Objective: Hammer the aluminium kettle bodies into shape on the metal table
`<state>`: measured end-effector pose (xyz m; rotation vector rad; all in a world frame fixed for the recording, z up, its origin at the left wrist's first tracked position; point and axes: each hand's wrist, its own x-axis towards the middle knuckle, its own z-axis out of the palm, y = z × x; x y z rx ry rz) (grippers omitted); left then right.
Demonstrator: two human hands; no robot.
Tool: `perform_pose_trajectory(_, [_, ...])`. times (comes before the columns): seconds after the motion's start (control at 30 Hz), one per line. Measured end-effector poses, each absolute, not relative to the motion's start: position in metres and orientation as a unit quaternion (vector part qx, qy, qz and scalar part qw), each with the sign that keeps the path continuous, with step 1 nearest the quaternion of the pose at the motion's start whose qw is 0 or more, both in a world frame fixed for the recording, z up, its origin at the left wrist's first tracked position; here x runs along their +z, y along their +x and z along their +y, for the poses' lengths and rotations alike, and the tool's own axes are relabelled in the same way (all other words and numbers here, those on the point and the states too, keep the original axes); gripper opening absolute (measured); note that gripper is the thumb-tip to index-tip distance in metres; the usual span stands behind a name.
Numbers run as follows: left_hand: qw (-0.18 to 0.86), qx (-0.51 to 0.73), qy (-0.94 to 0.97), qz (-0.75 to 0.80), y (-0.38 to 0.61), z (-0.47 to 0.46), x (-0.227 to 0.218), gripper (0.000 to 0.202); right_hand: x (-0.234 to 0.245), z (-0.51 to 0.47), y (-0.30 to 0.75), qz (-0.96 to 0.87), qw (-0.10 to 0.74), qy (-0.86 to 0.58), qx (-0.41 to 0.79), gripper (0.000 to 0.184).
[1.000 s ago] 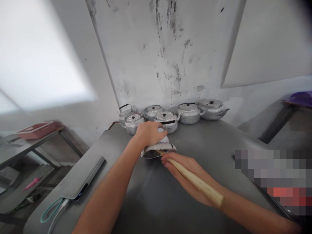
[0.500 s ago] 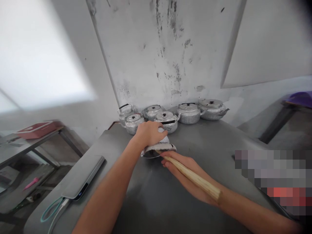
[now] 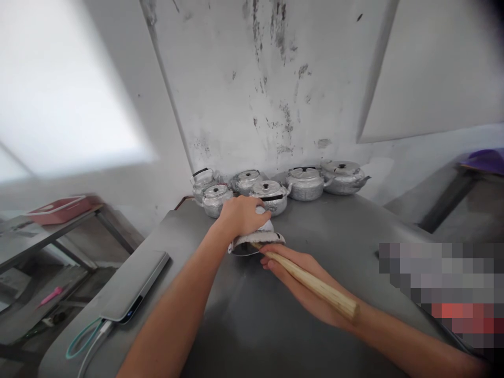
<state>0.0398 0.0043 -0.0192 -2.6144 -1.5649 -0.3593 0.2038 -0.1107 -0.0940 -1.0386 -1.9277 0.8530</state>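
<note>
My left hand (image 3: 244, 215) is wrapped over the top of a small aluminium kettle (image 3: 266, 226), which is tipped so that its open mouth faces me. Its lid is off, and much of its body is hidden under my fingers. In my right hand (image 3: 289, 268) is a pale wooden stick (image 3: 318, 286), gripped near its far end. The stick's tip goes in at the kettle's mouth and cannot be seen clearly, while its thick end lies back along my right forearm.
Several aluminium kettles (image 3: 305, 185) with black knobs stand along the wall at the back of the grey table (image 3: 252, 325). On the left lies a grey power bank (image 3: 134, 286) with a cable. A red tray (image 3: 59, 210) sits on a side table; purple material (image 3: 486, 160) is far right.
The stick's thick end has shifted slightly right, with a small movement of my right hand. My left hand and the kettle stay in place.
</note>
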Motion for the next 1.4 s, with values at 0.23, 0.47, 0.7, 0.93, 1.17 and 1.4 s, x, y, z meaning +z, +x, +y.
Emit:
perform_pose_trajectory(0.23, [0.031,-0.112,-0.851,-0.513,0.0401,0.0029,-0.0179,0.047,-0.097,-0.1102,0.204,-0.754,0.39,-0.406,0.339,0.029])
perform_pose_trajectory(0.47, [0.027,-0.113,-0.851,-0.513,0.0396,0.0023,-0.0176,0.048,-0.0954,-0.111,0.2031,-0.759,0.398,-0.406,0.317,0.024])
perform_pose_trajectory(0.7, [0.028,-0.111,-0.851,-0.513,0.0405,0.0023,-0.0171,0.047,-0.0947,-0.1113,0.2033,-0.75,0.391,-0.42,0.329,0.027])
perform_pose_trajectory(0.93, [0.025,-0.116,-0.85,-0.513,0.0396,0.0023,-0.0173,0.047,-0.0926,-0.1124,0.2034,-0.748,0.392,-0.427,0.324,0.026])
perform_pose_trajectory(1.17, [0.024,-0.116,-0.851,-0.512,0.04,0.0033,-0.0184,0.046,-0.0977,-0.11,0.2045,-0.751,0.385,-0.426,0.327,0.027])
perform_pose_trajectory(1.4, [0.028,-0.116,-0.849,-0.515,0.04,0.0037,-0.0191,0.045,-0.0964,-0.1101,0.2034,-0.753,0.389,-0.421,0.323,0.026])
